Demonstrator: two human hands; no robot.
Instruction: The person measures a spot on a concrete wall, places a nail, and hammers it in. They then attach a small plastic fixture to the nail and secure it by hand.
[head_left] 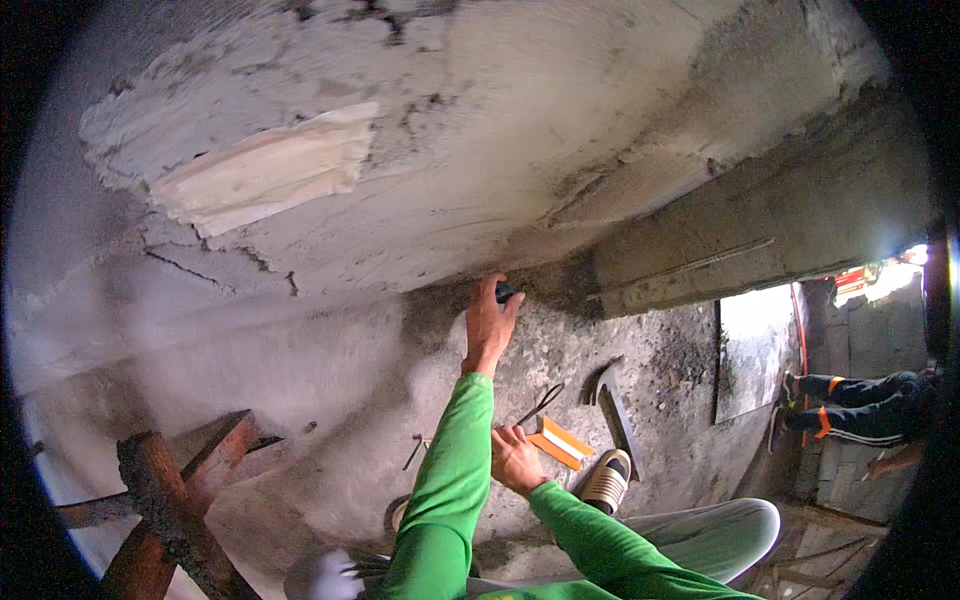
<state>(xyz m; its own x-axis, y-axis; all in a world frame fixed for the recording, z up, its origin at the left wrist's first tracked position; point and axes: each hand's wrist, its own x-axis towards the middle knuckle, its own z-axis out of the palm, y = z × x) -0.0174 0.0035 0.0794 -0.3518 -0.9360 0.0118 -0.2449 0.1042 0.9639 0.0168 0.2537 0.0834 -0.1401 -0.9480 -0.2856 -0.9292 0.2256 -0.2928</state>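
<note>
My left hand point(488, 325) reaches up to the foot of the grey plastered wall point(420, 230). Its fingers curl round a small dark object point(506, 292), mostly hidden, whose kind I cannot make out. Lower down, my right hand point(516, 462) has its fingers bent inward; what they hold, if anything, is hidden. Right beside it is a flat orange piece with a white strip point(562, 443). A thin dark loop point(546, 400) rises just above those fingers. Farther right on the floor lies a dark hammer-like tool with a curved head point(616, 420).
Crossed wooden beams point(170, 510) stand at the lower left. My shoe point(606, 480) is on the rough floor near the orange piece. A concrete ledge point(760, 230) runs along the right, above a pale flat panel point(752, 355). Another person's legs point(860, 405) show at the far right.
</note>
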